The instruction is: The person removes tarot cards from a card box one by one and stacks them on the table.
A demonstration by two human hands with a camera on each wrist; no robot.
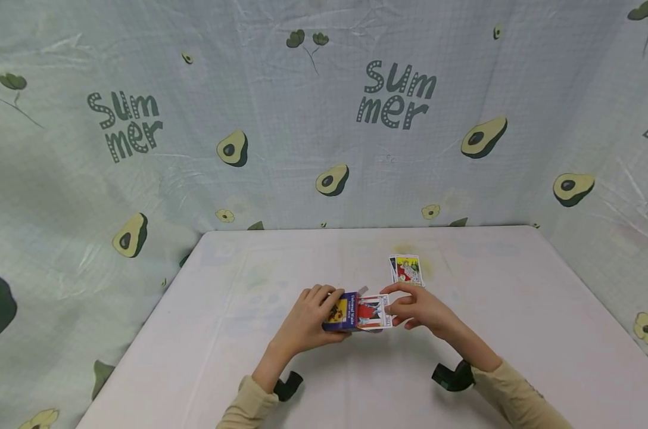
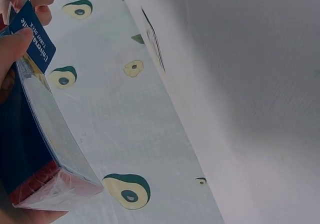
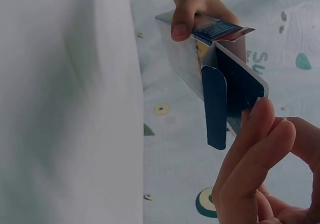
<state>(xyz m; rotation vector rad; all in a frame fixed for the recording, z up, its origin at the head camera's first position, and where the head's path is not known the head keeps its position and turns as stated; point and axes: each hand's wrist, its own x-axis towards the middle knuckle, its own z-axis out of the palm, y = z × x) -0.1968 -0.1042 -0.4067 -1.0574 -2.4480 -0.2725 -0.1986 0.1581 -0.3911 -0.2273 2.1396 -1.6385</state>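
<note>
My left hand [image 1: 309,325] grips a blue tarot deck box [image 1: 337,316], held above the table and lying on its side with its mouth to the right. A tarot card [image 1: 372,312] with a red and white picture sticks partway out of that mouth. At its outer end, the fingers of my right hand [image 1: 424,311] pinch the card. In the right wrist view, the card's dark blue back [image 3: 243,83] shows beside a narrow open flap [image 3: 216,111]. The left wrist view shows the lettered end flap [image 2: 44,46] standing open near my left thumb.
Behind my right hand, a few picture cards [image 1: 408,269] lie overlapping on the white table [image 1: 249,262]. A cloth backdrop [image 1: 281,107] with avocado prints hangs behind it. Black wrist mounts [image 1: 452,378] sit at both sleeves.
</note>
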